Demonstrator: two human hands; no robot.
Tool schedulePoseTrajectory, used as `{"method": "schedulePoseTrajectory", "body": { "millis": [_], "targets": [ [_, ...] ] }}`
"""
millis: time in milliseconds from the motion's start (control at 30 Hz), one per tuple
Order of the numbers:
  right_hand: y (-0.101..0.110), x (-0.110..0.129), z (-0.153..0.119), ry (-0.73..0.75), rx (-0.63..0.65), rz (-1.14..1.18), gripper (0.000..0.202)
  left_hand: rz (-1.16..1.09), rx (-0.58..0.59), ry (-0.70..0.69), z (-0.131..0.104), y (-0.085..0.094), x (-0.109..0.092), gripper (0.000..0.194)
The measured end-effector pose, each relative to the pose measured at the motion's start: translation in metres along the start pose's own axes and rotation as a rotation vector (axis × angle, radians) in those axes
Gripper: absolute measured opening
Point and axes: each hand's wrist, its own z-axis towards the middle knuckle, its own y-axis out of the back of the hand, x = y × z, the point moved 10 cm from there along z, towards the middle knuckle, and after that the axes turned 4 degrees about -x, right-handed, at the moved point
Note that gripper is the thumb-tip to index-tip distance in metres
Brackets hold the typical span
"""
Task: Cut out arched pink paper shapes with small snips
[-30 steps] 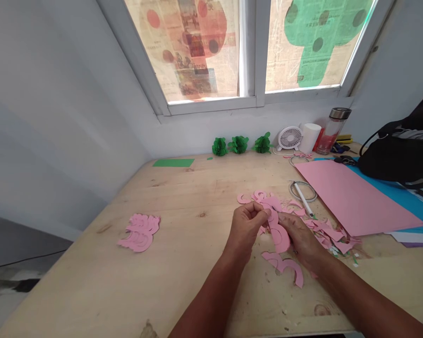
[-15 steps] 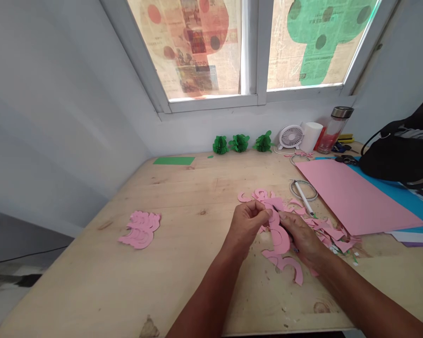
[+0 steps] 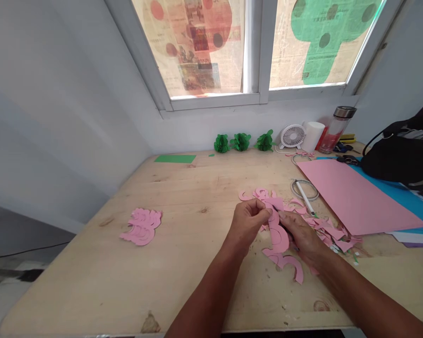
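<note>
Between the thumb and fingers of my left hand (image 3: 249, 219) is a pink paper piece (image 3: 279, 238) with scalloped, rounded edges and drawn curved lines. My right hand (image 3: 300, 233) is closed around dark scissors (image 3: 285, 228), mostly hidden by the fingers and paper; their dark tip shows at the paper's upper edge. Below the hands, a curved pink offcut (image 3: 294, 266) lies on the wooden table (image 3: 183, 272). Pink paper scraps (image 3: 333, 231) are scattered right of and behind my hands. Over on the left sits a stack of scalloped pink cutouts (image 3: 141, 227).
A large pink sheet (image 3: 356, 197) lies over blue paper at right, near a black bag (image 3: 402, 157). A white pen (image 3: 305, 198) rests across a wire coil. Along the wall stand green paper figures (image 3: 240, 141), a small fan (image 3: 292, 136) and a glass bottle (image 3: 333, 134).
The camera view has shifted slightly. Both hands keep almost the same place and grip, and the pink paper piece has barely moved.
</note>
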Motion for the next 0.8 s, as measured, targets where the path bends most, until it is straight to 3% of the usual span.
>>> {"method": "schedulePoseTrajectory", "body": {
  "millis": [800],
  "targets": [
    [-0.0018, 0.0038, 0.0007, 0.032, 0.006, -0.013, 0.043, -0.031, 0.028, 0.017, -0.0015, -0.0028, -0.0007, 0.018]
  ]
}}
